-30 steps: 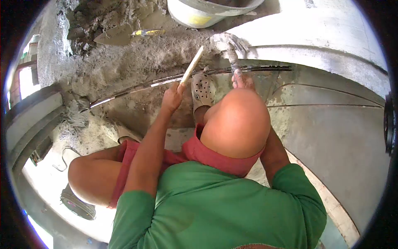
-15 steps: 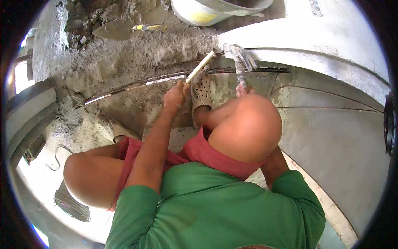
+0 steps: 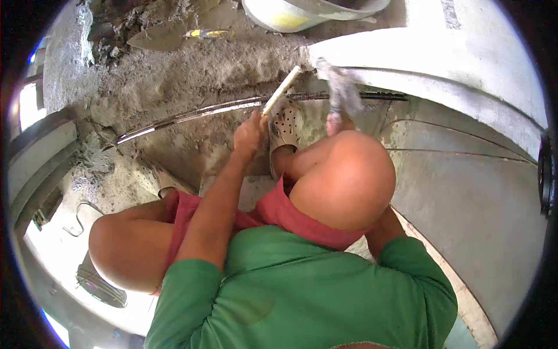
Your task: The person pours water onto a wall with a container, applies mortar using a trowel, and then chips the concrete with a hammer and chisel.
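Note:
My left hand (image 3: 250,136) is closed round the lower end of a pale, straight stick (image 3: 282,90), which slants up and right over the toe of a clog. Its upper tip is close to the corner of a white ledge. My right hand (image 3: 337,124), partly hidden behind my raised knee, grips the handle of a grey, cement-crusted hammer (image 3: 337,84). Motion blurs the hammer head, which is beside the front edge of the white ledge (image 3: 407,55).
A trowel (image 3: 163,38) with a yellow-marked handle lies on rough, mortar-strewn ground. A bucket (image 3: 302,14) stands at the top. A long thin metal strip (image 3: 192,120) runs across below the ground patch. Both clogs (image 3: 288,125) are near my hands.
The hammer in my right hand has moved slightly and is now blurred. My left hand and the stick have shifted only a little, with a small shift of the whole view.

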Tool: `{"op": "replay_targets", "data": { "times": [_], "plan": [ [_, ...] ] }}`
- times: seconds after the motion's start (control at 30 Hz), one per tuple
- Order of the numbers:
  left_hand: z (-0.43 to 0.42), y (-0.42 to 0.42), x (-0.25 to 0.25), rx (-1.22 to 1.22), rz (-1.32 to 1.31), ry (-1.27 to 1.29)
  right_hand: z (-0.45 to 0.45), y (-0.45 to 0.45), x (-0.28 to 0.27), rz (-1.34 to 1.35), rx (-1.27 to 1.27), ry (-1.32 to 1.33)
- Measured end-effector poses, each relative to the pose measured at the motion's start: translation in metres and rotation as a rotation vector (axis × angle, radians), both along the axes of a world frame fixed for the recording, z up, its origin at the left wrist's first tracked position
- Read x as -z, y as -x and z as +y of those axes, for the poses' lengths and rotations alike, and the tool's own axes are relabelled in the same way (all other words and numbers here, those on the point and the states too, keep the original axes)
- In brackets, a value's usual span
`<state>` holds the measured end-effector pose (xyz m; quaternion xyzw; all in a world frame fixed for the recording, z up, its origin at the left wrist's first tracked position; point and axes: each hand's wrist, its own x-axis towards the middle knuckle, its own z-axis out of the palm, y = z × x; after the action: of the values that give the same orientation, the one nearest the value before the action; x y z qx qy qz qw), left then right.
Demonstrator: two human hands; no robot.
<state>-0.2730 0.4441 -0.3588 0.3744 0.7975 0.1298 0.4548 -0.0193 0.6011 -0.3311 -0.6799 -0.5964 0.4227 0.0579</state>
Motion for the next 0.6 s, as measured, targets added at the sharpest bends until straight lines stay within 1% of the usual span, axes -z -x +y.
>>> {"op": "replay_targets", "data": {
  "times": [0.03,0.1,0.13,0.17,0.23,0.3,0.33,0.4,0.47,0.53,0.57,0.6],
  "plan": [
    [0.000,0.000,-0.005,0.002,-0.019,0.011,-0.006,0.000,0.009,-0.190,-0.008,-0.047],
    [0.007,0.004,-0.009,0.005,-0.024,0.005,-0.003,0.014,0.010,-0.555,-0.024,-0.154],
    [0.008,0.005,-0.010,-0.008,-0.033,0.007,0.004,0.012,0.006,-0.550,-0.020,-0.159],
    [0.006,0.003,-0.009,-0.018,-0.046,0.015,0.012,0.022,-0.024,-0.337,0.002,-0.038],
    [0.006,0.001,-0.012,-0.013,-0.046,0.019,0.010,0.031,-0.064,-0.128,0.027,0.085],
    [0.004,-0.002,-0.012,-0.018,-0.046,0.028,-0.007,0.034,-0.085,0.310,0.055,-0.151],
    [0.004,-0.001,-0.013,-0.015,-0.045,-0.001,-0.007,0.028,-0.066,0.313,0.057,-0.150],
    [0.004,0.001,-0.017,-0.006,-0.038,-0.041,-0.004,0.006,0.010,-0.199,-0.085,-0.147],
    [0.006,0.001,-0.016,-0.004,-0.030,-0.027,0.006,0.009,0.011,-0.452,-0.155,-0.154],
    [0.005,0.000,-0.006,-0.022,-0.028,-0.054,0.021,0.036,-0.039,-0.333,0.002,0.073],
    [0.000,-0.003,-0.004,-0.028,-0.039,-0.066,0.014,0.034,-0.052,-0.337,0.010,0.081],
    [0.000,-0.004,-0.003,-0.026,-0.041,-0.063,0.012,0.033,-0.061,-0.017,0.022,0.021]
  ]
}}
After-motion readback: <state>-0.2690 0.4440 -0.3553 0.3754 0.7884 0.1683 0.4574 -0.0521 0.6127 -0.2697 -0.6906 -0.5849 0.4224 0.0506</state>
